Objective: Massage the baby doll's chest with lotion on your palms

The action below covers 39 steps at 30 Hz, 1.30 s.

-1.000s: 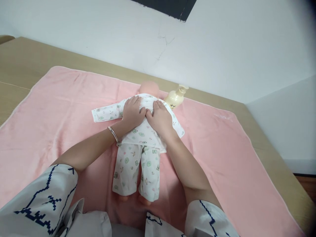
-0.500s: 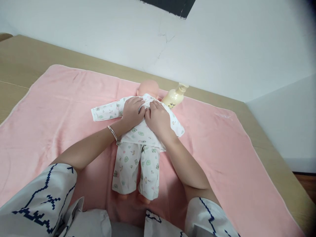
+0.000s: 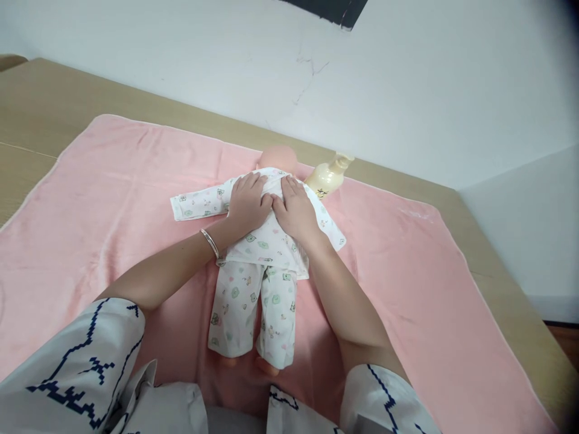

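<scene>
A baby doll [image 3: 253,283] in white printed pyjamas lies face down on a pink blanket [image 3: 90,199], its head [image 3: 277,158] pointing away from me. Both my hands rest flat on its upper back, side by side and touching. My left hand [image 3: 246,202], with a silver bracelet at the wrist, covers the left shoulder. My right hand [image 3: 296,208] covers the right shoulder. The fingers of both lie stretched out over the pyjama top, reaching the collar, and hold nothing.
A cream pump bottle [image 3: 328,175] lies on the blanket just right of the doll's head. The blanket covers a wooden table [image 3: 40,90] that stands against a white wall [image 3: 407,78]. The table's right edge drops off near a floor corner.
My hands have slid a little up the doll's back toward the collar. The view has shifted slightly; the doll stays in place.
</scene>
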Tool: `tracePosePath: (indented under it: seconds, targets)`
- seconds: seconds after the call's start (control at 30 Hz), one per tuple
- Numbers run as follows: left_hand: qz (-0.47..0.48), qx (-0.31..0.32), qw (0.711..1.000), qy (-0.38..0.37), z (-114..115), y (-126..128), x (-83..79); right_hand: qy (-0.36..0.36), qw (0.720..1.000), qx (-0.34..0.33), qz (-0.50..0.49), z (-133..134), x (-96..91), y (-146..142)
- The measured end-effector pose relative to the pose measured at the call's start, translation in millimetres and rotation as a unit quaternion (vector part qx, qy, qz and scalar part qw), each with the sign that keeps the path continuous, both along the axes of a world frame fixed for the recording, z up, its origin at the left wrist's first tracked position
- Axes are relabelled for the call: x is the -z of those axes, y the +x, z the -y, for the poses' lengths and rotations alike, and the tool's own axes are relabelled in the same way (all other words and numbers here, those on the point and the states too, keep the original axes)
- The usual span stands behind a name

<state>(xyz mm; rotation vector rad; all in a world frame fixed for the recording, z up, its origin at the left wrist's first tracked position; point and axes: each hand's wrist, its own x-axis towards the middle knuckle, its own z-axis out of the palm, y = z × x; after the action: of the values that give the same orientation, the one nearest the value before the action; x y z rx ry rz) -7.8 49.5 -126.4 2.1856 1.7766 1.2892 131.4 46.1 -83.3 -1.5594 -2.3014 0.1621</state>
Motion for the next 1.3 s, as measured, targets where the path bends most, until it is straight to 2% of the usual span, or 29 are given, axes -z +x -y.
tracePosePath:
  seconds: [0.23,0.43,0.57,0.83,0.93,1.1,1.3]
  targets:
    - [-0.003,0.049,0.998,0.035,4,-5,-4.2,0.046,0.999,0.009,0.023,16,-0.1,-10]
    - [-0.001,0.035,0.998,0.054,10,-6,-6.5,0.083,0.995,0.045,0.041,35,2.4,-21]
    - [0.013,0.013,0.999,0.033,8,-5,-5.5,0.049,0.998,0.042,0.023,27,-0.4,-17]
    - [0.010,0.033,0.999,-0.034,-2,-2,-0.4,0.011,0.999,-0.021,-0.041,-2,3.3,4]
    - [0.022,0.033,0.999,-0.032,-1,-3,0.3,0.018,0.997,-0.028,-0.066,2,-1.9,6]
    - [0.033,0.032,0.999,-0.001,1,-5,2.5,0.101,0.991,-0.005,-0.093,13,-4.2,-2]
    - [0.043,0.034,0.998,0.027,1,-5,4.0,0.086,0.995,-0.011,-0.051,16,-0.6,-8]
